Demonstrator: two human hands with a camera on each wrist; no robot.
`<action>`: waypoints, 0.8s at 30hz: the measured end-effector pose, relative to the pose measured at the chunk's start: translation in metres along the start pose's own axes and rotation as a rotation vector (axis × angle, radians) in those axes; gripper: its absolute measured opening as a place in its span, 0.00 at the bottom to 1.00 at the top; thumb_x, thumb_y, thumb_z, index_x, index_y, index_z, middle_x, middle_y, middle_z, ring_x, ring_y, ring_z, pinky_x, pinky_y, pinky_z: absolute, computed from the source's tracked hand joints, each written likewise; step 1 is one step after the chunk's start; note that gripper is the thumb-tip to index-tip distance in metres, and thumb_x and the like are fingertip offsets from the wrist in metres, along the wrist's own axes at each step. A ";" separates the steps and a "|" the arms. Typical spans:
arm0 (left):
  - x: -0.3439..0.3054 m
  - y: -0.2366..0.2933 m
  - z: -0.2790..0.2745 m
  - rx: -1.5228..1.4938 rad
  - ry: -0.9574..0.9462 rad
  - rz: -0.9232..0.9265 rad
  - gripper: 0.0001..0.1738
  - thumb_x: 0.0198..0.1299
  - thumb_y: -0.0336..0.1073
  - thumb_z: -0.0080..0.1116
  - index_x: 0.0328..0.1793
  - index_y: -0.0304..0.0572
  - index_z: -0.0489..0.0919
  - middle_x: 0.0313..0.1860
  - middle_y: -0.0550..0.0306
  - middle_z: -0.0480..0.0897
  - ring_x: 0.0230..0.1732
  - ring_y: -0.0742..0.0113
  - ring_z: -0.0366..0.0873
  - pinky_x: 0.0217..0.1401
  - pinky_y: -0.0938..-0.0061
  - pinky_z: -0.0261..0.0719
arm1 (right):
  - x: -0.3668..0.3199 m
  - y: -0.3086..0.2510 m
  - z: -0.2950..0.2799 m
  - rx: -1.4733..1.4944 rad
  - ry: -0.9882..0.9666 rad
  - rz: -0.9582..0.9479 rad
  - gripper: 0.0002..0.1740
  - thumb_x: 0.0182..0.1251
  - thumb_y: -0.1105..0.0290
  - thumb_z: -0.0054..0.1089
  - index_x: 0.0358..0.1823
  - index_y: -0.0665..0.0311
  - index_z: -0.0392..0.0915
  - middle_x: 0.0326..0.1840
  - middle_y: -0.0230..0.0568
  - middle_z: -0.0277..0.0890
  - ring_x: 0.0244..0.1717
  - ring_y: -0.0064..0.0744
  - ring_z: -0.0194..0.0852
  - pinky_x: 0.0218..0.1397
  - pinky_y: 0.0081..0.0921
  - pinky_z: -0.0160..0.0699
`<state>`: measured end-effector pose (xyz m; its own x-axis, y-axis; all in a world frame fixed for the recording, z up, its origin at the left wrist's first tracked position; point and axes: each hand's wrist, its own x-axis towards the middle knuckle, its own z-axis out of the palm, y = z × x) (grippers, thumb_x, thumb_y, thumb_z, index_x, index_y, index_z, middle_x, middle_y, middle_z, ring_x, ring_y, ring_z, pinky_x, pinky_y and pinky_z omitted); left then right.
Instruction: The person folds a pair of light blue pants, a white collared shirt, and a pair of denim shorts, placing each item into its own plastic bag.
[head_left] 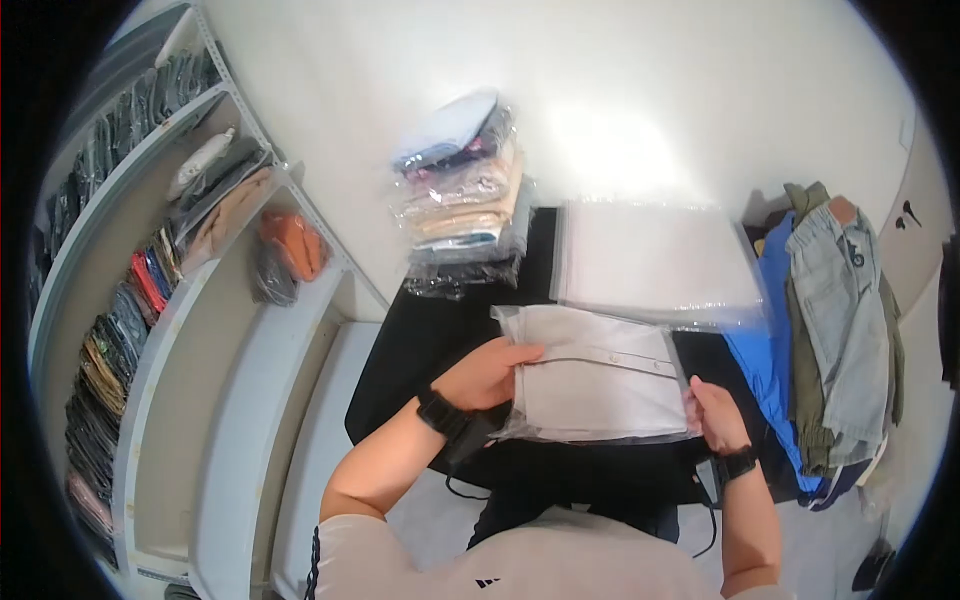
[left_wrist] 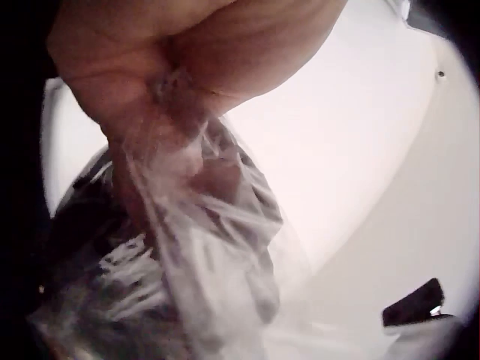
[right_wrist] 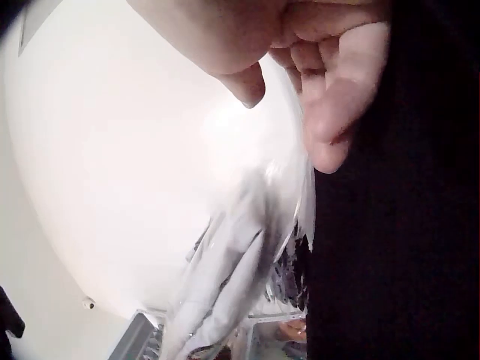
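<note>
A folded white shirt [head_left: 585,395] in a clear plastic bag is held over the near part of the black table [head_left: 400,375]. Dark piping and small buttons run across its front. The left hand [head_left: 478,376] grips the bag's left edge, thumb on top and the other fingers hidden beneath. Crinkled plastic [left_wrist: 217,262] bunches around that hand in the left wrist view. At the opposite edge, the right hand [head_left: 718,412] pinches the plastic. Its thumb and curled fingers [right_wrist: 341,112] show at the bag's edge in the right wrist view.
A stack of bagged folded clothes [head_left: 465,200] stands at the table's back left. Beside it lies a pile of clear plastic bags [head_left: 655,255]. Jackets [head_left: 840,300] drape over the right side. Shelves [head_left: 200,350] with bagged garments line the left.
</note>
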<state>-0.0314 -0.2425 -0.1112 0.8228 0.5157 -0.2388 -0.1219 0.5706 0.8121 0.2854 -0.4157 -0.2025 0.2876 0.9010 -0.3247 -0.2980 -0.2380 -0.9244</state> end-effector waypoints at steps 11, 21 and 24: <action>-0.030 0.239 0.010 -0.156 0.148 0.933 0.17 0.69 0.37 0.46 0.57 0.32 0.67 0.52 0.45 0.77 0.51 0.55 0.78 0.50 0.64 0.80 | 0.003 0.000 -0.008 0.157 0.015 0.064 0.22 0.75 0.54 0.42 0.36 0.67 0.74 0.24 0.41 0.78 0.21 0.29 0.77 0.25 0.19 0.77; 0.089 0.275 -0.079 -0.200 0.653 0.722 0.17 0.69 0.39 0.42 0.54 0.29 0.64 0.49 0.40 0.74 0.41 0.52 0.80 0.44 0.66 0.86 | 0.000 0.001 -0.007 0.194 0.019 0.050 0.22 0.75 0.55 0.41 0.36 0.67 0.75 0.25 0.43 0.79 0.23 0.30 0.78 0.27 0.20 0.78; 0.082 0.274 -0.081 -0.139 0.479 0.646 0.19 0.69 0.40 0.43 0.55 0.29 0.63 0.53 0.40 0.73 0.45 0.50 0.80 0.49 0.63 0.85 | 0.001 0.000 -0.007 0.194 0.018 0.052 0.22 0.75 0.55 0.41 0.36 0.67 0.75 0.25 0.43 0.79 0.23 0.30 0.78 0.27 0.20 0.78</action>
<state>-0.0424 0.0082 0.0489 0.2441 0.9694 0.0269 -0.5851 0.1251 0.8013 0.2918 -0.4174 -0.2046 0.2824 0.8824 -0.3764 -0.4824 -0.2085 -0.8508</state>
